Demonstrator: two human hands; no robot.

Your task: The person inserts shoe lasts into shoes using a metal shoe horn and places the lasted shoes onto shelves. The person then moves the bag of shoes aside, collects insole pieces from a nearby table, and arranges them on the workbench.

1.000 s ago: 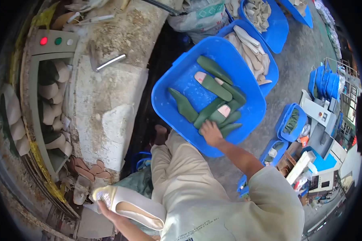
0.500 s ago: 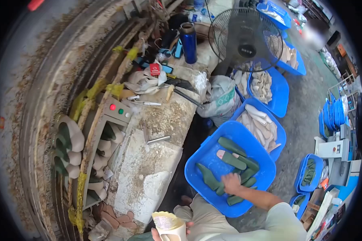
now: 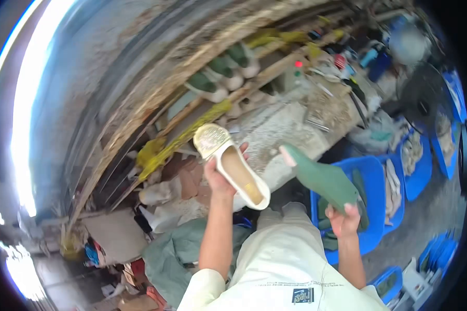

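Note:
In my left hand (image 3: 219, 179) is a cream flat shoe (image 3: 239, 173) with a glittery gold toe (image 3: 211, 139); its open top and tan insole face me. My right hand (image 3: 343, 221) grips a green shoe last (image 3: 321, 179) by one end, and its narrow pinkish tip points up and left. The last is raised in front of a blue tub (image 3: 377, 192), which has more green lasts inside, partly hidden. A gap separates the shoe from the last.
A worn workbench (image 3: 275, 155) stretches ahead, with a metal rod (image 3: 317, 125) on it. On the wooden rack (image 3: 166, 88) sit several pale shoe uppers with green lasts (image 3: 220, 72). More blue tubs (image 3: 419, 176) and a dark fan (image 3: 423, 106) stand at the right. Green cloth (image 3: 176, 254) lies at lower left.
My right hand has come up out of the tub with a green last. My left hand has raised the shoe into fuller view. The camera has turned left.

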